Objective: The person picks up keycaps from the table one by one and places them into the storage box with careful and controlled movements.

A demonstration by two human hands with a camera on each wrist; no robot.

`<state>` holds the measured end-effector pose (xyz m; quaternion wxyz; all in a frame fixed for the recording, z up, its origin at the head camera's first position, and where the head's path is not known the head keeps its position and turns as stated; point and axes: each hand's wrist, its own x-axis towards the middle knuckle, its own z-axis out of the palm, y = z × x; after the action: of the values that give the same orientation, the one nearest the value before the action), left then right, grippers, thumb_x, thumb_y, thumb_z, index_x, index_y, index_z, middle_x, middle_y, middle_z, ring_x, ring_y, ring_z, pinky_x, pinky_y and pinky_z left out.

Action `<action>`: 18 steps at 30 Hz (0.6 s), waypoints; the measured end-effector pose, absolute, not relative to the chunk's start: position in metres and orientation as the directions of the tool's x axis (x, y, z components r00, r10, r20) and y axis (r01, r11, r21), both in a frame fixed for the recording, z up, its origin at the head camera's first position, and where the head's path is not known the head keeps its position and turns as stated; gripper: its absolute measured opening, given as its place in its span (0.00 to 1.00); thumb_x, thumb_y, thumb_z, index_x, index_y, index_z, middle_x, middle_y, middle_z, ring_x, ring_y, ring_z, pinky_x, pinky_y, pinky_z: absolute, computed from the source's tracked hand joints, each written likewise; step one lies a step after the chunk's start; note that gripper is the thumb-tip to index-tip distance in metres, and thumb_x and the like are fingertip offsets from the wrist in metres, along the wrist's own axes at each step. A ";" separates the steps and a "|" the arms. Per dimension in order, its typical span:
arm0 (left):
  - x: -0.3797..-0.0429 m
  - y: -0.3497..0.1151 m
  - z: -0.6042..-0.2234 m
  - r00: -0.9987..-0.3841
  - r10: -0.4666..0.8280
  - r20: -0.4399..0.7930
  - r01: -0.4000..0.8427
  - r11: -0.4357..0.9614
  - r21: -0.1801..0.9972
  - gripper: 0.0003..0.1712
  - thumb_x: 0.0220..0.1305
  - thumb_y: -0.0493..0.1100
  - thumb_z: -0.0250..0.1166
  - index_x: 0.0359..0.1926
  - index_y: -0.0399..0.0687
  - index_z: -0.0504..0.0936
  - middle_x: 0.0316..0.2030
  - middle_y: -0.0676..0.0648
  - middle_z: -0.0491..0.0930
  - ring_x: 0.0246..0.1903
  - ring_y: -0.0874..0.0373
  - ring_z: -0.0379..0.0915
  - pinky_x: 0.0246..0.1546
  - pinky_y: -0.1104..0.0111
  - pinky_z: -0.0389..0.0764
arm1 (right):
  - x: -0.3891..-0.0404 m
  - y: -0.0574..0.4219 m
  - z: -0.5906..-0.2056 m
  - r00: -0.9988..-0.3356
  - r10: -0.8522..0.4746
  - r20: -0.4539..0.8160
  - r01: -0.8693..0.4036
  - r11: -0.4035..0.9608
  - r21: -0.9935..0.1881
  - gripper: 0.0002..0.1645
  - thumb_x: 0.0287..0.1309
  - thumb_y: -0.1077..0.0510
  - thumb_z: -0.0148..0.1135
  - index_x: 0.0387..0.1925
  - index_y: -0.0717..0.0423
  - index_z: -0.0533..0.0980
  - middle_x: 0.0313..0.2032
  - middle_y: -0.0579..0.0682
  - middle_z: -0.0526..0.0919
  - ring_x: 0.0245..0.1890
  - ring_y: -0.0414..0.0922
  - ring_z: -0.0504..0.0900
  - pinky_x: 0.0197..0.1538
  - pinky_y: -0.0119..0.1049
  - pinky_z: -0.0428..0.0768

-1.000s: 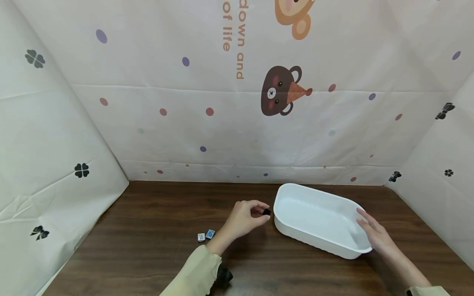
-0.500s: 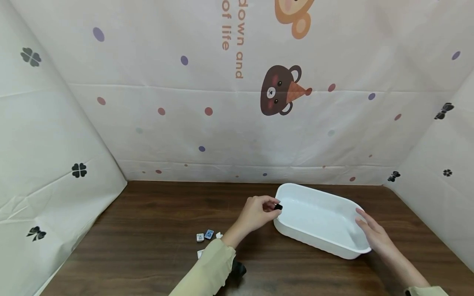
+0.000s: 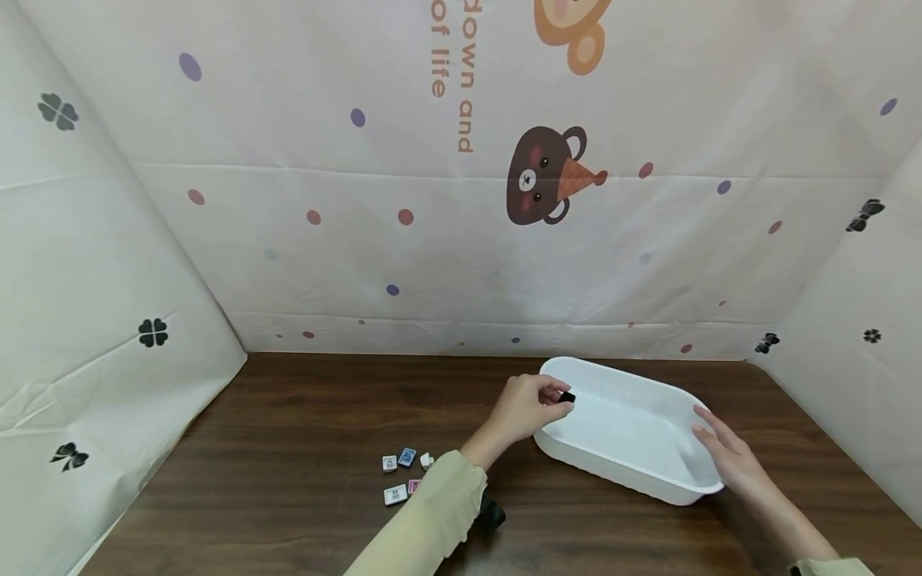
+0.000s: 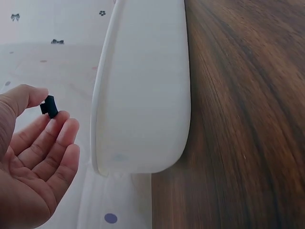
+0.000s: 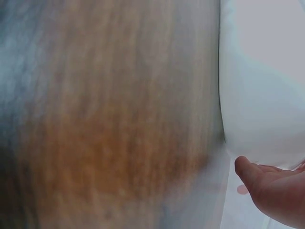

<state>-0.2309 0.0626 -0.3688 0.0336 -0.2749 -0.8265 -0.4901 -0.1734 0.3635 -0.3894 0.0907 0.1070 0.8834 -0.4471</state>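
Observation:
In the head view my left hand [image 3: 524, 406] reaches over the left end of a white oval-cornered tray [image 3: 612, 468]. Thumb and fingertips pinch a small black piece [image 3: 567, 397], held above the tray's rim. The left wrist view shows this black piece [image 4: 50, 107] with a short stub on one side; the other fingers are loosely bent. At the tray's right end, my right hand [image 3: 736, 460] touches the rim with fairly straight fingers. Only part of that right hand [image 5: 276, 193] shows in the right wrist view, against the tray's end.
Several small pieces lie on the brown table left of the tray, among them a blue tile [image 3: 406, 457], white tiles [image 3: 395, 494] and a pink tile [image 3: 414, 486] partly behind the left sleeve. A patterned white cloth [image 3: 346, 264] hangs behind the table and at both sides.
My left hand has moved right with the black piece, from beside the tray to over its left end. More small tiles now show behind the sleeve. The right hand stays put.

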 end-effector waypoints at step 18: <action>-0.246 0.100 -0.374 -0.886 0.402 0.230 0.410 0.450 0.793 0.12 0.52 0.46 0.67 0.38 0.48 0.84 0.27 0.56 0.80 0.27 0.71 0.72 0.27 0.79 0.71 | -0.170 0.365 -0.394 -0.984 0.066 -0.166 0.173 0.575 -0.800 0.40 0.68 0.41 0.30 0.68 0.64 0.36 0.65 0.74 0.32 0.63 0.71 0.36 0.58 0.67 0.43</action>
<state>-0.2462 0.0996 -0.3738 0.0043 -0.2386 -0.8514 -0.4672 -0.1697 0.3655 -0.3940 0.0588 0.0676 0.8854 -0.4561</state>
